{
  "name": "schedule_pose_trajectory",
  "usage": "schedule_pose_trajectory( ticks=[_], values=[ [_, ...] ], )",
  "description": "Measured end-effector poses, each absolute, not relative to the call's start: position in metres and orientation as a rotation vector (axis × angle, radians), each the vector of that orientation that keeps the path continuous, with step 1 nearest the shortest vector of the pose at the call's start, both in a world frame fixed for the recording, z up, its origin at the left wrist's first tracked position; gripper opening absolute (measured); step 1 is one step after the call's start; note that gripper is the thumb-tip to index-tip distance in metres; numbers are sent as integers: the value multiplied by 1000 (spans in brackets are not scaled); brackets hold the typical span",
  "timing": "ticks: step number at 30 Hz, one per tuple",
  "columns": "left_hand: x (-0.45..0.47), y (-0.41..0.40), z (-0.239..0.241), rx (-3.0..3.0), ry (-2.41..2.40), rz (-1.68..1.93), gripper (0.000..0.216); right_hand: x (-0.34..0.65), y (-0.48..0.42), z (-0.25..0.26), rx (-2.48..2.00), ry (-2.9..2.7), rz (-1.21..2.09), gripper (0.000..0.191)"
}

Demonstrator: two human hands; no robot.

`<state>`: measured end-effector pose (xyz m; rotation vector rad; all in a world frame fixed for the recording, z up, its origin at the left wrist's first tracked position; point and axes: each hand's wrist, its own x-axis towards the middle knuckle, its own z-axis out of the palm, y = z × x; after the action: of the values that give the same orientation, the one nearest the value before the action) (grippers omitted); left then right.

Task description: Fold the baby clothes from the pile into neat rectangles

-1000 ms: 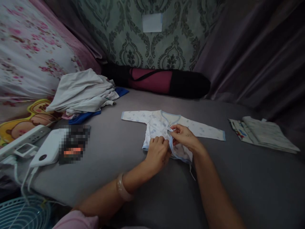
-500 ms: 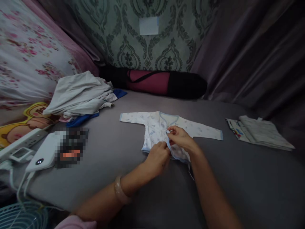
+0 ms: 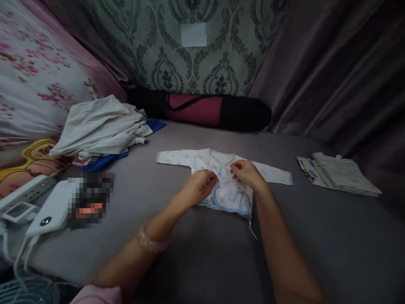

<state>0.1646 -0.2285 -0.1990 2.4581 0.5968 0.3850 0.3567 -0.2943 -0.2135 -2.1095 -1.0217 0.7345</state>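
A white long-sleeved baby shirt [image 3: 230, 198] with blue trim and a pale blue print lies flat, sleeves spread to both sides and the neck away from me. Over its front, my left hand [image 3: 202, 185] has its fingers closed in a pinch on a thin white tie string near the middle. A little to the right, my right hand [image 3: 248, 172] also pinches a tie string between thumb and forefinger, just below the neckline; the string's ends are partly hidden by my fingers. Another white string [image 3: 252, 230] trails from the shirt's lower right corner.
Folded clothes [image 3: 343, 175] lie at right, and a loose pile of clothes [image 3: 101, 126] at the back left. A long black and maroon bag [image 3: 193, 109] rests along the wall. A power strip [image 3: 28, 194] and a white power bank [image 3: 52, 211] with cables sit on the grey bed sheet [image 3: 133, 202].
My left hand has moved up from the hem to the shirt's middle front. My right hand has shifted slightly right and up. The lower front panel now lies flatter, its curved blue edge showing.
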Motion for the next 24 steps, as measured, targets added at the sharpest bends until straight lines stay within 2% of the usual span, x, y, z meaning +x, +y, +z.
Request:
schedule_pose_trajectory(
  ticks=[3,6,13,18,24],
  values=[
    [195,-197,-203,2497,564,461,23,361,-278,-224,-2177,-1240,424,17],
    [227,-171,-217,2576,580,393,26,357,-269,-233,-2248,-1429,285,20],
    [255,-144,-240,2726,371,105,38,362,-273,-243,-2315,-1648,299,29],
    [256,-138,-242,2790,363,27,30,364,-273,-245,-2358,-1652,300,29],
    [250,-143,-237,2795,434,131,25,361,-276,-241,-2352,-1577,269,27]
  ],
)
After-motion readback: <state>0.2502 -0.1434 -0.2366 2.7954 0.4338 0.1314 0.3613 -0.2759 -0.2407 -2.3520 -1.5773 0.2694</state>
